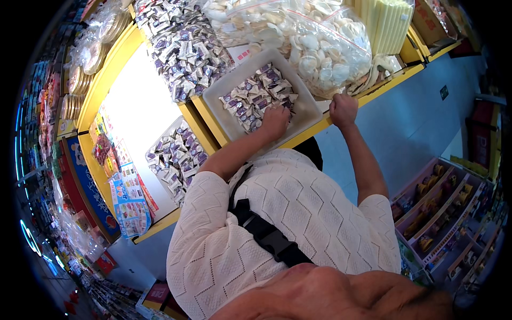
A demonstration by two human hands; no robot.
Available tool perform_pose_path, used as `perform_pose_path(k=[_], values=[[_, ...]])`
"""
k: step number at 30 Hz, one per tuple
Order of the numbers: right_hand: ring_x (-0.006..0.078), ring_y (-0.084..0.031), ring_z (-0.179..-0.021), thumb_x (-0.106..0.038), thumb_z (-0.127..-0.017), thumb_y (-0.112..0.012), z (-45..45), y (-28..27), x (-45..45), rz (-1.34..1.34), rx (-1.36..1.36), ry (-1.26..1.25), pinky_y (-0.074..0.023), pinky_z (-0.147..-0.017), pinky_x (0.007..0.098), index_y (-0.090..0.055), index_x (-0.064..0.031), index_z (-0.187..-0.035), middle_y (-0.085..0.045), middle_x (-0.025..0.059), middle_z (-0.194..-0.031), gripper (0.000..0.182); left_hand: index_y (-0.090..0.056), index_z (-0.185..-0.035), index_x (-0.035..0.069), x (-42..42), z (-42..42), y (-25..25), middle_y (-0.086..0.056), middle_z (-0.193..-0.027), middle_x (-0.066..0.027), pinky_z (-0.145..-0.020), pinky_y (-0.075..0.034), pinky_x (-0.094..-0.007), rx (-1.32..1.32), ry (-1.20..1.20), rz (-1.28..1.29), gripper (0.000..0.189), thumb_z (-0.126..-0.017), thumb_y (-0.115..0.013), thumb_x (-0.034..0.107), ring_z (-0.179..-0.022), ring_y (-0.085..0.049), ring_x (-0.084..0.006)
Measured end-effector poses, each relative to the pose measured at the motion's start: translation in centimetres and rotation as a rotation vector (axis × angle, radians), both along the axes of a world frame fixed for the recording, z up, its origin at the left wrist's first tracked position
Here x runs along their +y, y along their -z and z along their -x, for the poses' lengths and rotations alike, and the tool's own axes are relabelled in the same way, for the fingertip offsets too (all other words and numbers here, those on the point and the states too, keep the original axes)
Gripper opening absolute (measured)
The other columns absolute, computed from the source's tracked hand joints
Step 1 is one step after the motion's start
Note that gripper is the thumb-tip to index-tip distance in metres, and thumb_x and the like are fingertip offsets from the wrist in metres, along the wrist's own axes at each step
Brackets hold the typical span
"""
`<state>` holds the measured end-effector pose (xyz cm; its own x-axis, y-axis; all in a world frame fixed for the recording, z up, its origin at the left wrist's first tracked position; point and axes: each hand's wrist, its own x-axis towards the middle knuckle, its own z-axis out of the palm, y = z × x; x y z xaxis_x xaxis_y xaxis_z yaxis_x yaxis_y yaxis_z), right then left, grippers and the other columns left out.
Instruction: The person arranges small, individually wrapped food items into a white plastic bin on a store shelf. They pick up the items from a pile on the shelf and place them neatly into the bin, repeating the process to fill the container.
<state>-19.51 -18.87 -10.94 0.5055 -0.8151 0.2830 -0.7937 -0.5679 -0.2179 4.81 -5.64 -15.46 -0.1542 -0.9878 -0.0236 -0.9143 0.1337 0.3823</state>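
Note:
A translucent white plastic tray [306, 108] sits tilted across the front of a yellow-edged display counter. Inside it lie many small purple-and-white wrapped packets [256, 94]. My left hand [276, 120] reaches into the tray with its fingers curled down among the packets; whether it grips one is hidden. Curled into a fist, my right hand [343, 110] is at the counter's yellow front edge [372, 91], just below a clear zip bag [324, 60] of pale rounded pieces. What its fingers touch cannot be made out.
A large heap of similar packets [184, 52] lies behind the tray. Another container of packets [176, 160] stands lower left on a brightly lit white surface [136, 88]. A cloth-like bundle [378, 68] lies at right, near yellow sheets [386, 24]. Printed leaflets [130, 204] hang at left.

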Motion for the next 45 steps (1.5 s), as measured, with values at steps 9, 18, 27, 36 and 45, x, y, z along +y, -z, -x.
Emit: perform_pose_path(k=[9, 18, 27, 36, 45], values=[[0.037, -0.064, -0.072, -0.019, -0.077, -0.059, -0.7, 0.8, -1.7, -0.233, 0.243, -0.182, -0.0498, -0.068, 0.0511, -0.06, -0.0056, -0.078, -0.065, 0.0158, -0.073, 0.013, -0.064, -0.089, 0.006, 1.0, -0.8, 0.5, -0.065, -0.09, -0.015, -0.076, -0.05, -0.0478, 0.042, 0.003, -0.034, 0.017, -0.077, -0.068, 0.017, -0.087, -0.064, -0.0335], [0.0373, -0.066, -0.075, -0.021, -0.075, -0.062, -1.0, 0.4, -1.6, -0.326, 0.201, -0.029, -0.0523, -0.068, 0.0505, -0.061, -0.0058, -0.08, -0.067, 0.0158, -0.078, 0.017, -0.065, -0.097, 0.005, -4.7, 1.2, -1.5, -0.07, -0.092, -0.0167, -0.077, -0.053, -0.0494, 0.117, -0.315, -0.278, 0.03, -0.082, -0.07, 0.031, -0.087, -0.069, -0.0354], [0.0365, -0.066, -0.077, -0.023, -0.077, -0.064, -0.8, 0.4, -1.7, -0.353, 0.206, -0.019, -0.0518, -0.07, 0.0492, -0.065, -0.0075, -0.088, -0.068, 0.0146, -0.08, 0.019, -0.068, -0.088, 0.006, -5.7, 2.8, 1.2, -0.071, -0.088, -0.0178, -0.077, -0.054, -0.0484, 0.323, -0.579, -0.169, 0.027, -0.075, -0.066, 0.029, -0.083, -0.069, -0.0367], [0.0357, -0.066, -0.077, -0.023, -0.077, -0.064, -1.0, 0.2, -1.7, -0.369, 0.208, -0.013, -0.0518, -0.07, 0.0491, -0.065, -0.0078, -0.089, -0.068, 0.0146, -0.081, 0.02, -0.064, -0.103, 0.007, -8.3, -2.1, -3.4, -0.07, -0.086, -0.0183, -0.075, -0.054, -0.0503, 0.129, -0.463, -0.142, 0.033, -0.075, -0.063, 0.025, -0.083, -0.069, -0.0368], [0.0374, -0.065, -0.072, -0.023, -0.076, -0.064, -1.0, 0.4, -1.4, -0.291, 0.135, -0.027, -0.0511, -0.064, 0.0511, -0.06, -0.0066, -0.083, -0.066, 0.0164, -0.077, 0.018, -0.057, -0.108, 0.003, -9.9, -3.7, -2.3, -0.067, -0.096, -0.0211, -0.077, -0.054, -0.0509, 0.063, -0.417, -0.118, 0.035, -0.08, -0.066, 0.022, -0.09, -0.068, -0.0389]])
